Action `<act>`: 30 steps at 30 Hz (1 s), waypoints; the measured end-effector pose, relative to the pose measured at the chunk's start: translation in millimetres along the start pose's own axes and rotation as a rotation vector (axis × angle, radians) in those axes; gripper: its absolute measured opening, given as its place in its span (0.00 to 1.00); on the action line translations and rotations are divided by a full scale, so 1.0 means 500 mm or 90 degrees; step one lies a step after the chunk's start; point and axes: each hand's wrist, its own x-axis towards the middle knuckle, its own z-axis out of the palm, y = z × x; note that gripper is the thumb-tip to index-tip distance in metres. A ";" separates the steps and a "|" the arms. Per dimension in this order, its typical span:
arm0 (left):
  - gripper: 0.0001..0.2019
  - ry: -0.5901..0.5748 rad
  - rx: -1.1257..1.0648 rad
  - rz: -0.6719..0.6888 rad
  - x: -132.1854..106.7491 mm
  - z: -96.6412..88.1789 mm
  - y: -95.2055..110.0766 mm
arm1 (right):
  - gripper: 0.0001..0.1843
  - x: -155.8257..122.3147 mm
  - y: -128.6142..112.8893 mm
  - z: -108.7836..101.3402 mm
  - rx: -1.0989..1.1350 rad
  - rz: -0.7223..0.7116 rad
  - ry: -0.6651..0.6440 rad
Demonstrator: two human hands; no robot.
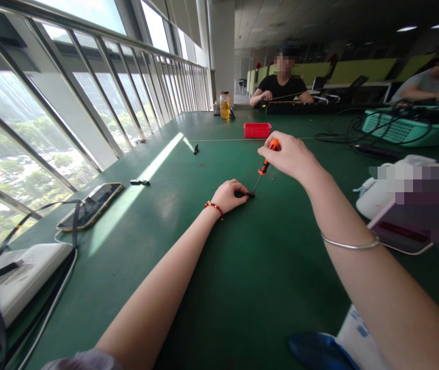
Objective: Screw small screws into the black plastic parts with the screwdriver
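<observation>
On the green table, my left hand (230, 198) pinches a small black part (247, 194) and keeps it against the surface. My right hand (291, 154) is closed round the orange and black handle of a screwdriver (264, 165). The tool leans, handle up and to the right, and its tip meets the right end of the black part. What the tip engages is too small to make out. Two more small black pieces lie farther left, one near the strip of sunlight (140, 182) and one beyond it (196, 149).
A red tray (257, 130) and a jar (224, 106) stand toward the far end. Left are a phone (90, 206), a white power strip (22, 288) and cables. Right are a teal basket (408, 131) with cables and a white-edged device (404, 226). Two people sit across.
</observation>
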 end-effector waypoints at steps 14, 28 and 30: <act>0.05 0.002 -0.003 0.001 0.000 0.000 0.000 | 0.18 -0.002 -0.003 -0.001 -0.009 0.006 0.004; 0.05 0.002 0.005 -0.003 -0.001 -0.002 0.003 | 0.15 -0.003 -0.003 -0.007 -0.014 0.000 0.007; 0.05 0.002 0.002 -0.001 -0.001 -0.002 0.003 | 0.11 -0.001 -0.002 -0.004 -0.005 -0.004 0.014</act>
